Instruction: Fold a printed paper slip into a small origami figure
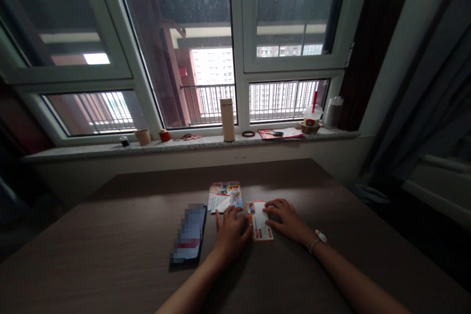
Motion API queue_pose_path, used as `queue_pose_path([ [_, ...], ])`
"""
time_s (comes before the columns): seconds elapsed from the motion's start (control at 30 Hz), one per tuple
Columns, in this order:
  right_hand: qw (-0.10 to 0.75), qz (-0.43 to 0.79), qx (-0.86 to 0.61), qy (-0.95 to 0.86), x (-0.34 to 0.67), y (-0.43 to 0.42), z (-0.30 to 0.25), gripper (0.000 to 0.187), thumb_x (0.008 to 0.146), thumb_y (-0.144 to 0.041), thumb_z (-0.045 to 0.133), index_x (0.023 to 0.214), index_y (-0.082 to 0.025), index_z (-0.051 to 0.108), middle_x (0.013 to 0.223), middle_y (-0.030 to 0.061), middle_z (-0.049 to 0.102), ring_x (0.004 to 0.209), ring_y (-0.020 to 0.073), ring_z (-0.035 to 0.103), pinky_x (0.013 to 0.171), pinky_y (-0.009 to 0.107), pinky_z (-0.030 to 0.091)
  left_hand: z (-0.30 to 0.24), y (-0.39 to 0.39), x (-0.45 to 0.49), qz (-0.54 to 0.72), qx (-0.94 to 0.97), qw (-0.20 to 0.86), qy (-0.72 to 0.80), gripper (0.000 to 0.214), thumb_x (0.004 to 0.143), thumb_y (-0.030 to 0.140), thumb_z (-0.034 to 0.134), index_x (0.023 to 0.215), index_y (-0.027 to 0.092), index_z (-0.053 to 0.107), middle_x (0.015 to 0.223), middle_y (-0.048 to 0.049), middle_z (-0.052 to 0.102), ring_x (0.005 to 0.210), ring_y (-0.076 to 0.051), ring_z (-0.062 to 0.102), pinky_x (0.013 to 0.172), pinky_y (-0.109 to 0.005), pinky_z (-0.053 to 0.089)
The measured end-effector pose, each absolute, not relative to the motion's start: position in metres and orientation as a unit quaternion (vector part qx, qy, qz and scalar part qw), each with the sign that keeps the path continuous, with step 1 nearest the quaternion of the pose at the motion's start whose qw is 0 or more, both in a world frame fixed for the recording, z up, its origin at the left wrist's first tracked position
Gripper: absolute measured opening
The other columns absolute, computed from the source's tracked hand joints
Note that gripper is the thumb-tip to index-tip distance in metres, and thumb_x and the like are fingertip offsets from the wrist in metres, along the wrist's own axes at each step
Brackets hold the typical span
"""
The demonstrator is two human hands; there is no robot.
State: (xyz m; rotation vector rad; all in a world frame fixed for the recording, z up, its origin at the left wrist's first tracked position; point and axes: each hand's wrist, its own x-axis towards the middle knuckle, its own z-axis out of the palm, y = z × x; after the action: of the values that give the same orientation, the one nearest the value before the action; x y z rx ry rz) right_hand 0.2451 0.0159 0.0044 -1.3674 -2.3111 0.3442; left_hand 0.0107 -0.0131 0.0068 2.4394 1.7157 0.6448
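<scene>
A small white and orange printed card (260, 223) lies on the dark wooden table (110, 255) between my hands. My left hand (231, 233) rests flat at its left edge, fingers stretched forward and touching a colourful leaflet (225, 195) just beyond. My right hand (286, 219) lies flat with its fingertips on the card's upper right corner. A bracelet sits on my right wrist. Neither hand grips anything.
A smartphone (189, 233) lies to the left of my left hand. On the stone windowsill (91, 149) stand a tall beige flask (227, 118), small cups, a drink cup with a red straw (312, 115), papers and a jug.
</scene>
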Motion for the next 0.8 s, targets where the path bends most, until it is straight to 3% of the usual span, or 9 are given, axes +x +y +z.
queue_pose_path([
  [0.33, 0.234, 0.136, -0.482, -0.833, 0.2461, 0.0187, 0.0001, 0.04, 0.085, -0.051, 0.056, 0.12, -0.033, 0.061, 0.128, 0.0029, 0.056, 0.123, 0.0249, 0.04, 0.11, 0.045, 0.025, 0.0086, -0.0126, 0.009, 0.209, 0.794, 0.087, 0.564, 0.029, 0.085, 0.04, 0.057, 0.112, 0.035, 0.066, 0.129, -0.0043, 0.057, 0.131, -0.033, 0.034, 0.109, -0.068, 0.003],
  [0.6, 0.233, 0.15, -0.475, -0.836, 0.2463, 0.0187, -0.0005, 0.055, 0.074, -0.059, 0.065, 0.122, -0.031, 0.061, 0.131, 0.0051, 0.053, 0.126, 0.0282, 0.037, 0.112, 0.048, 0.022, 0.0073, -0.0111, 0.0071, 0.21, 0.802, 0.11, 0.548, 0.034, 0.083, 0.039, 0.06, 0.117, 0.038, 0.063, 0.131, -0.0021, 0.056, 0.132, -0.033, 0.033, 0.108, -0.07, -0.001],
  [0.8, 0.264, 0.141, -0.474, -0.828, 0.2401, 0.0154, -0.0002, 0.05, 0.074, -0.06, 0.065, 0.114, -0.029, 0.066, 0.126, 0.0066, 0.053, 0.121, 0.0266, 0.04, 0.108, 0.043, 0.03, 0.0074, -0.0108, 0.0067, 0.195, 0.818, 0.104, 0.531, 0.045, 0.085, 0.033, 0.058, 0.129, 0.043, 0.053, 0.132, -0.0005, 0.056, 0.132, -0.032, 0.033, 0.108, -0.07, -0.002],
])
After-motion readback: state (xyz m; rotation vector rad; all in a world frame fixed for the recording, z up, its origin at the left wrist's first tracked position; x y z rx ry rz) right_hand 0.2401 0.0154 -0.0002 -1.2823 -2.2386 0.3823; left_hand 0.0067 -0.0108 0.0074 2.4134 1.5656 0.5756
